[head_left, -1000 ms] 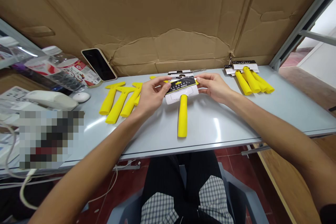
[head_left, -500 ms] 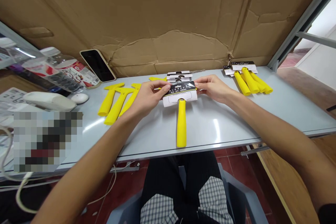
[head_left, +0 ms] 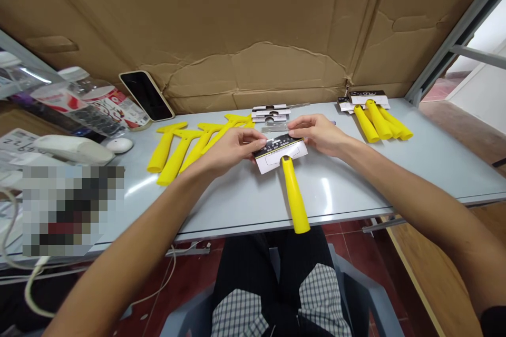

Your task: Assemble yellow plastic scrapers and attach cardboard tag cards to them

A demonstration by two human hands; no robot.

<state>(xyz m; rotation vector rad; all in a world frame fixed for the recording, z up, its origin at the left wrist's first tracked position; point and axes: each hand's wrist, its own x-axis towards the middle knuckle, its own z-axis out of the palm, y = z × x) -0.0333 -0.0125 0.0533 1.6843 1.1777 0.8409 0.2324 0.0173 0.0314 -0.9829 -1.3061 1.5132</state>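
Observation:
A black and white printed card [head_left: 280, 154] is wrapped round the head of a yellow-handled tool [head_left: 295, 195], whose handle points toward me and to the right. My left hand [head_left: 237, 148] pinches the card's left end between thumb and fingers. At its upper right edge, my right hand [head_left: 316, 134] grips the card too. Behind it lie more folded cards [head_left: 271, 111] in a stack. Several bare yellow tools [head_left: 177, 158] lie in a row to the left. On the right, several yellow tools [head_left: 379, 124] with cards on them are piled together.
A phone [head_left: 147, 96] leans on the cardboard at the back of the grey table [head_left: 237, 210]. Plastic bottles [head_left: 114, 105], a white mouse [head_left: 119, 145] and a white handheld device [head_left: 73, 148] are at the left. A metal post stands at the right.
The card and tool have tilted, with the handle's lower end swinging right and toward me. My left hand has shifted slightly right and down with the card.

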